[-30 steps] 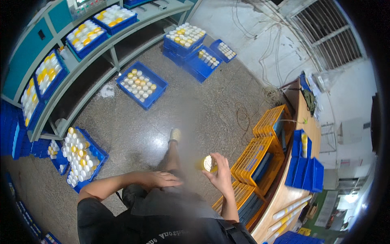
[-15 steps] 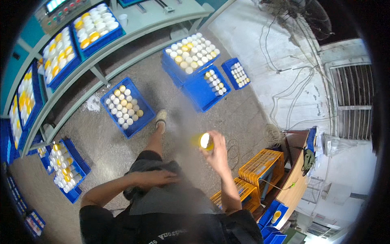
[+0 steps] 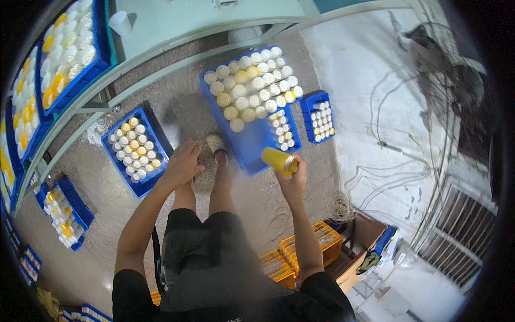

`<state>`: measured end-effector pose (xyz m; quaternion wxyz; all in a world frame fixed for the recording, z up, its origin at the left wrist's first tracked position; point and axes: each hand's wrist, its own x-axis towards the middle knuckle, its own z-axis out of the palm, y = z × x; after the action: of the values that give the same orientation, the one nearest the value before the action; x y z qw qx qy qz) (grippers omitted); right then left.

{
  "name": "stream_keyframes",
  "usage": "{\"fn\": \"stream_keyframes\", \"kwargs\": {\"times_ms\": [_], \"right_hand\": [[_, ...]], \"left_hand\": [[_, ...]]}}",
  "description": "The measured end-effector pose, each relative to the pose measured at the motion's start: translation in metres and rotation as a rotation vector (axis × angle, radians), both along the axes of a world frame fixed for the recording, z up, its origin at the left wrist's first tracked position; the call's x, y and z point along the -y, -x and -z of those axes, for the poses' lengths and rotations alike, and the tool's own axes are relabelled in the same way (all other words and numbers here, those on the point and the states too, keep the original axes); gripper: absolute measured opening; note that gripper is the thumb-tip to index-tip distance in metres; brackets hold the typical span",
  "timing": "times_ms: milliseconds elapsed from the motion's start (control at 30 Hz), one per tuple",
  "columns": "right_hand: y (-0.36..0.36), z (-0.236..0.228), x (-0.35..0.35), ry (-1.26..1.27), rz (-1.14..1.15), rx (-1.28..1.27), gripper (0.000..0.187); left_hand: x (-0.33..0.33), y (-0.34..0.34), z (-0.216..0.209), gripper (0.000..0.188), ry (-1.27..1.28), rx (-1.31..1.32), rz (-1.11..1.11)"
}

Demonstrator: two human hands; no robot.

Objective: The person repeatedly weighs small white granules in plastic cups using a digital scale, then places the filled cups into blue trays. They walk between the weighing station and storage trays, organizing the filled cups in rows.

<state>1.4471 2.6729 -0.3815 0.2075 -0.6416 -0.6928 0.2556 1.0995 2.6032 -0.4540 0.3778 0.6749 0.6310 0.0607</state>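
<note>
My right hand [image 3: 293,177] is closed around a yellow cup-shaped container [image 3: 277,159], which lies tilted sideways with a shiny silvery end towards my fingers. It hangs in the air near the near edge of a blue crate [image 3: 252,158] that is partly filled with white and yellow cylinders. My left hand [image 3: 184,162] is open and holds nothing, fingers loosely stretched out, over the floor. Beside it on the left stands another blue crate [image 3: 140,189] with rows of white and pale yellow cylinders.
A heaped crate [image 3: 210,102] stands ahead, partly over the half-filled one. A small blue crate [image 3: 306,115] sits by the wall. A long bench [image 3: 161,51] bears more crates at the upper left. Orange baskets [image 3: 322,236] and coiled cable [image 3: 341,206] lie right.
My view has shifted closer to the heaped crates. My left hand has moved from my lap out to the front left. The yellow container in my right hand has tipped onto its side.
</note>
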Motion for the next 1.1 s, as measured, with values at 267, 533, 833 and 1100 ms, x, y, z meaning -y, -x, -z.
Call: {"fn": "stream_keyframes", "kwargs": {"times_ms": [267, 533, 833, 1100], "right_hand": [[0.026, 0.165, -0.191, -0.005, -0.101, 0.061, 0.069], [0.070, 0.250, -0.260, 0.067, -0.083, 0.012, 0.069], [0.082, 0.290, -0.269, 0.059, -0.265, 0.210, 0.067], [0.093, 0.324, -0.269, 0.004, -0.481, 0.603, 0.074]], "left_hand": [[-0.162, -0.112, 0.190, 0.088, -0.241, -0.274, 0.186], [-0.203, -0.121, 0.268, 0.086, -0.191, -0.394, 0.200], [-0.190, -0.121, 0.285, 0.085, -0.144, -0.301, 0.142], [-0.187, -0.119, 0.260, 0.087, -0.081, -0.092, 0.009]]}}
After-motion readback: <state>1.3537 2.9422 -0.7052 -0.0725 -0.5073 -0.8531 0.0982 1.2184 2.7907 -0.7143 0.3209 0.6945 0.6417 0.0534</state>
